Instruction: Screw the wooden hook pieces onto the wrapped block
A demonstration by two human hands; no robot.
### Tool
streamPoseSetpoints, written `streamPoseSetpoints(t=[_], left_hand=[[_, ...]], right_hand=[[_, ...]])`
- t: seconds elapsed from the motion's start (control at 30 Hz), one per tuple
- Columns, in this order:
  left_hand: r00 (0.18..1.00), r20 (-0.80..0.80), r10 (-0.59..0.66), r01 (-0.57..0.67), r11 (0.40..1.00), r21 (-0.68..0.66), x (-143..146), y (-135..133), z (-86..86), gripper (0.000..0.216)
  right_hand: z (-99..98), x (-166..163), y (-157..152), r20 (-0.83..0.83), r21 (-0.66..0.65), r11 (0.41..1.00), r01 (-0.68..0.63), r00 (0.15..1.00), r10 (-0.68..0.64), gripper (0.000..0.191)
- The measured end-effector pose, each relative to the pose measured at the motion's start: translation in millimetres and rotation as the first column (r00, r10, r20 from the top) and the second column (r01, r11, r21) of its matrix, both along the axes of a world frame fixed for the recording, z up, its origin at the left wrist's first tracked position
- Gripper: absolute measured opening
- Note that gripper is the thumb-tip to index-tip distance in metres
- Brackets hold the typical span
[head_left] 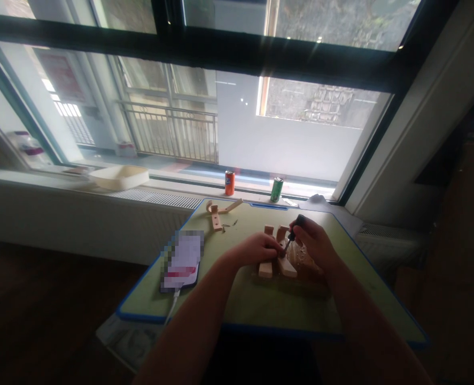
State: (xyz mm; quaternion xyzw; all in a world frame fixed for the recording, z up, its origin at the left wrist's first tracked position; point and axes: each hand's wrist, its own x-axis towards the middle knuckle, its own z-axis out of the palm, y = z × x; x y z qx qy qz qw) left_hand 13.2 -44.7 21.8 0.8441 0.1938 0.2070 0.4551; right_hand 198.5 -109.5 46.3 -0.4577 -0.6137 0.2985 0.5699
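your r hand [312, 238] is closed round a screwdriver [292, 234], handle up-right, shaft slanting down-left to the block [288, 267]. from that grip the block lies below & left, long axis running away from you, near end a bit right. your l hand [256, 248] is nearer, fingers at the block's mid by the tip; can't tell if they pinch or just press. a 2nd block [265, 269] is just left of the block; phone [183, 259] well left of it.
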Motion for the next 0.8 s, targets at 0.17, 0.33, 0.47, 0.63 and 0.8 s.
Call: streamPoseSetpoints(t=[0.17,0.33,0.47,0.63,0.8], left_hand=[[1.000,-0.021,0.020,-0.021,1.000,-0.009,0.4,1.4,-1.1,0.029],[1.000,0.007,-0.018,0.018,1.000,0.003,0.0,-4.1,4.6,0.029],[0.996,0.025,0.088,-0.089,0.995,0.046,3.3,-5.5,2.0,0.038],[0.989,0.116,0.091,-0.106,0.985,0.133,9.0,0.0,-6.9,0.034],[0.983,0.157,0.091,-0.122,0.972,0.200,8.9,1.3,-7.4,0.034]], right_hand=[[0.7,-1.9,2.0,0.087,0.053,0.990,0.128,0.987,-0.133,0.024],[0.1,-2.7,1.8,0.102,0.032,0.994,0.103,0.989,-0.105,0.021],[1.0,-3.3,0.8,0.121,0.020,0.993,0.117,0.985,-0.119,0.021],[1.5,-4.0,0.4,0.102,0.012,0.994,0.108,0.989,-0.108,0.022],[1.7,-6.3,-0.5,0.055,-0.014,0.999,0.050,0.997,-0.049,0.024]])
